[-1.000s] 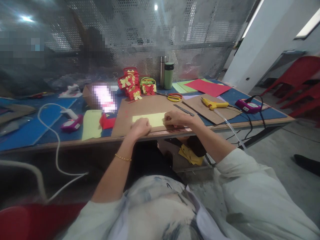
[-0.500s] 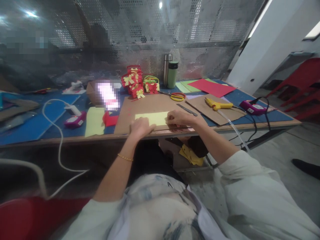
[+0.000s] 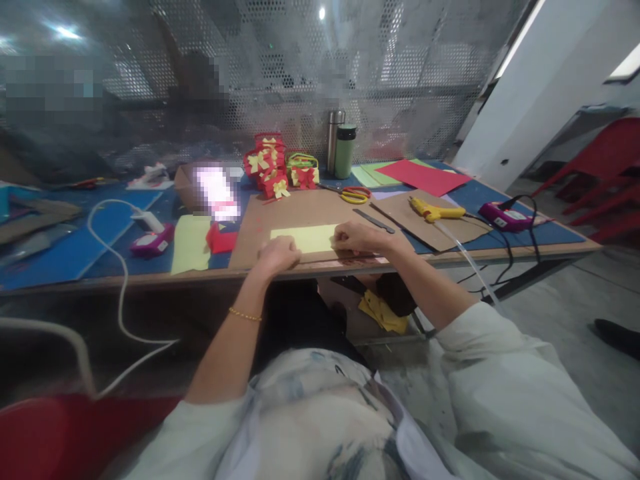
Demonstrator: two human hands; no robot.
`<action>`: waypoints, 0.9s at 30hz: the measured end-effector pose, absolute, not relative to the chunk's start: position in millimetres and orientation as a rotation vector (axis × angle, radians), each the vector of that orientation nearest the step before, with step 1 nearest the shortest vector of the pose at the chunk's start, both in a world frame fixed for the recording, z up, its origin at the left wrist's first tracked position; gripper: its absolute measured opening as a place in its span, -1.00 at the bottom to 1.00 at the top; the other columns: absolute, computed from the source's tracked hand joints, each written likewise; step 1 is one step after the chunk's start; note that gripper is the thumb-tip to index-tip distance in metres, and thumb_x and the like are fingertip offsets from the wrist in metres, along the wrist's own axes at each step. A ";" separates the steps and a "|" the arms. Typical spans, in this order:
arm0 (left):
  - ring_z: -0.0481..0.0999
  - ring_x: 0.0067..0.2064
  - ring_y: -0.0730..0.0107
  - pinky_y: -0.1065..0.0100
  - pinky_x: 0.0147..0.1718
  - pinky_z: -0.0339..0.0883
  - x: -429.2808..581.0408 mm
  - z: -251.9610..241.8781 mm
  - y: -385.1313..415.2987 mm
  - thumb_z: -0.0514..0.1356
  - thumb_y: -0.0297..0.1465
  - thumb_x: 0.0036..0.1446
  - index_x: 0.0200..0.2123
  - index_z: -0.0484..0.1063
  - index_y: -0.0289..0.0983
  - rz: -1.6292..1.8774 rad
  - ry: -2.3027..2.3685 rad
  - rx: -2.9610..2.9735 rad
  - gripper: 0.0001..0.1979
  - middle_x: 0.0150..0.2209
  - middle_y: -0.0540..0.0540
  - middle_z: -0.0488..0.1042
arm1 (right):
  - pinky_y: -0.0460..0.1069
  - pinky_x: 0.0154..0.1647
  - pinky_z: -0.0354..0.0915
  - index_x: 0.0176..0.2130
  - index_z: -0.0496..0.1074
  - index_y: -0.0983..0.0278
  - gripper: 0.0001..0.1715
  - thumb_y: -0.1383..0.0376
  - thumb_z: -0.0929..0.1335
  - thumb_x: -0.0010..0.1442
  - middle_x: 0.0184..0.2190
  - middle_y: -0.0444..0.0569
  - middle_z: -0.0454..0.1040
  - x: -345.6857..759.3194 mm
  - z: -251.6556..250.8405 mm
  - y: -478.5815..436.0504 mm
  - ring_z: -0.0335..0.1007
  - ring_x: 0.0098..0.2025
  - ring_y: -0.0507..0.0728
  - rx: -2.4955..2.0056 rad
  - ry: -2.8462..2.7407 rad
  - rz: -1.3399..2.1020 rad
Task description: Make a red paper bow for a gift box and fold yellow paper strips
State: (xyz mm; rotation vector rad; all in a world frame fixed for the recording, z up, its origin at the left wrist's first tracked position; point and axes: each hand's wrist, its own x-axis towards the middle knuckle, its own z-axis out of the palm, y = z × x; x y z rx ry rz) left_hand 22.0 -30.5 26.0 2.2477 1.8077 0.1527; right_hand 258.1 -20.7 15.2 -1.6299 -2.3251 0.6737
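Observation:
A pale yellow paper strip (image 3: 315, 239) lies on a brown board (image 3: 300, 207) at the table's front edge. My left hand (image 3: 279, 256) is closed on the strip's left end, its fingers curled and partly hidden. At the right end, my right hand (image 3: 357, 238) pinches the paper with bent fingers. A dark blade-like tool (image 3: 373, 221) lies just beyond my right hand. Red-and-yellow scissors (image 3: 356, 195) rest at the board's far edge.
Red boxes with yellow bows (image 3: 267, 163) and a green bottle (image 3: 345, 152) stand at the back. A yellow glue gun (image 3: 437, 210) lies to the right, with cables near a purple device (image 3: 505, 217). Yellow sheets (image 3: 191, 244) and red paper (image 3: 221, 239) lie left.
My left hand has shifted slightly left along the strip, and its thumb has drawn in towards the fingers. My right hand has barely moved.

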 end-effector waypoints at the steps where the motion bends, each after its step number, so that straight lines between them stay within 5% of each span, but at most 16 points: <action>1: 0.55 -0.18 0.19 0.17 -0.02 0.30 21.8 24.8 -29.6 0.16 -0.41 0.10 -0.48 0.34 -0.20 0.160 1.812 2.247 -0.88 -0.33 -0.08 0.59 | -0.13 -0.46 0.13 -0.31 0.49 0.31 -0.84 0.25 0.39 0.22 -0.44 -0.09 0.54 257.8 15.5 -20.9 0.29 -0.52 -0.03 -1.630 -2.327 0.673; 11: 0.47 -0.28 0.29 0.19 -0.03 0.30 11.8 23.9 -34.3 0.14 -0.49 0.02 -0.52 0.25 -0.20 0.291 1.774 2.205 -0.87 -0.46 0.01 0.47 | -0.10 -0.41 0.16 -0.34 0.48 0.31 -0.86 0.27 0.38 0.22 -0.42 -0.08 0.56 256.6 16.4 -22.2 0.32 -0.49 -0.01 -1.631 -2.324 0.664; 27: 0.45 -0.25 0.21 0.06 0.02 0.28 -2.2 26.6 -29.7 0.11 -0.48 0.05 -0.52 0.29 -0.22 0.197 1.826 2.228 -0.88 -0.39 -0.07 0.50 | -0.09 -0.41 0.19 -0.32 0.48 0.29 -0.86 0.26 0.39 0.24 -0.43 -0.10 0.56 258.0 14.6 -21.1 0.34 -0.54 -0.02 -1.648 -2.329 0.630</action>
